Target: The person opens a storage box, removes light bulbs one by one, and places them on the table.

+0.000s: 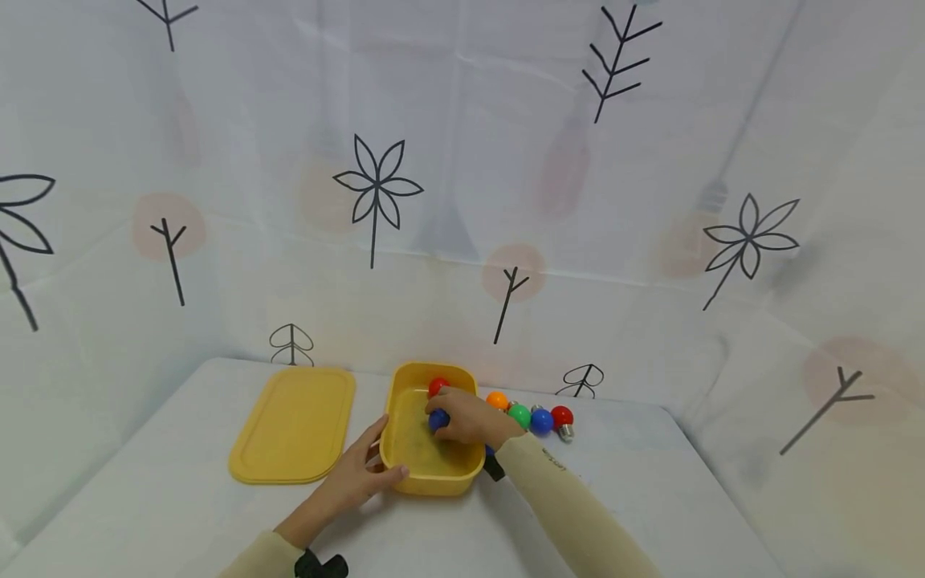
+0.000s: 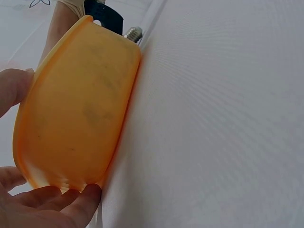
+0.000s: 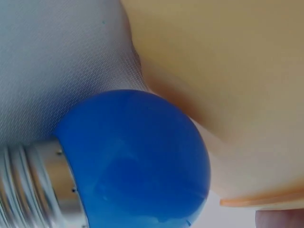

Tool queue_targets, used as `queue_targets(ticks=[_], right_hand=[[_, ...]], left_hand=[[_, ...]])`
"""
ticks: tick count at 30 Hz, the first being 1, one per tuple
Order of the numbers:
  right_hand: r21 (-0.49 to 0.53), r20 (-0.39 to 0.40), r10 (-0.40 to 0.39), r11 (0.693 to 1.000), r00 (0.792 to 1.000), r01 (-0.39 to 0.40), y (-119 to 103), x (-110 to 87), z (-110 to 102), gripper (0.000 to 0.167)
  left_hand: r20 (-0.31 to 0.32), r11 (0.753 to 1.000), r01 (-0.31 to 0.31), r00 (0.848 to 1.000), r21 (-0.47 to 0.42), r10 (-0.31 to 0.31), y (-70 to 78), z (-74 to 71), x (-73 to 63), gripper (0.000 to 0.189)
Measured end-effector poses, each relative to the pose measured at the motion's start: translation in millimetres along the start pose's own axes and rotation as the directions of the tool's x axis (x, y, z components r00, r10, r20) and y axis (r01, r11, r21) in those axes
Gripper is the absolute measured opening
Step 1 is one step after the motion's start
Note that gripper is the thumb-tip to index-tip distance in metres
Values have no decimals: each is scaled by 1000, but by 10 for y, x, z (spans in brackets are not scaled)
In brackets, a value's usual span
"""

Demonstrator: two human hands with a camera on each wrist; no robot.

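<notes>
A yellow plastic container (image 1: 432, 485) stands mid-table in the head view. My left hand (image 1: 354, 474) holds its near left corner, thumb at the front and fingers along the left wall; the left wrist view shows those fingertips on the container wall (image 2: 78, 114). Inside the container, my right hand (image 1: 466, 416) pinches a blue light bulb (image 1: 438, 419) between thumb and fingers. Just beyond it, a red bulb (image 1: 438, 386) lies in the container. Another blue bulb (image 3: 133, 156) with a metal screw base rests on the table against the container's right outer side, mostly hidden by my right wrist in the head view.
Right of the container lie an orange bulb (image 1: 497, 400), a green bulb (image 1: 519, 415), a blue bulb (image 1: 542, 421) and a red bulb (image 1: 562, 416). A flat yellow lid (image 1: 295, 425) lies on the left. Behind the table hangs a patterned white cloth (image 1: 448, 160).
</notes>
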State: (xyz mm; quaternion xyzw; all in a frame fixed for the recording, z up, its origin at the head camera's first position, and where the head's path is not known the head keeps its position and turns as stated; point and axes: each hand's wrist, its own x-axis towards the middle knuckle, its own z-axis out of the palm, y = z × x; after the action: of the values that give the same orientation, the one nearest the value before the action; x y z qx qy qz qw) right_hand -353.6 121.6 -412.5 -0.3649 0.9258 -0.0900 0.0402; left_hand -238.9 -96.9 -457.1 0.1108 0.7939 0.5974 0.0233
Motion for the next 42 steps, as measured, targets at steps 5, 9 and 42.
queue_targets(ticks=[5, 9, 42], right_hand=[[1, -5, 4, 1000, 1000, -4, -15, -26, -13, 41], [8, -18, 2, 1000, 1000, -1, -59, -62, -61, 42], [138, -300, 68, 990, 952, -27, 169, -1053, -293, 37]], left_hand=[[-2, 1000, 1, 1000, 1, -1, 7, 5, -7, 92], [-7, 1000, -3, 1000, 10, 3, -1, 3, -11, 92], [-6, 1000, 25, 1000, -6, -25, -47, 4, 16, 96]])
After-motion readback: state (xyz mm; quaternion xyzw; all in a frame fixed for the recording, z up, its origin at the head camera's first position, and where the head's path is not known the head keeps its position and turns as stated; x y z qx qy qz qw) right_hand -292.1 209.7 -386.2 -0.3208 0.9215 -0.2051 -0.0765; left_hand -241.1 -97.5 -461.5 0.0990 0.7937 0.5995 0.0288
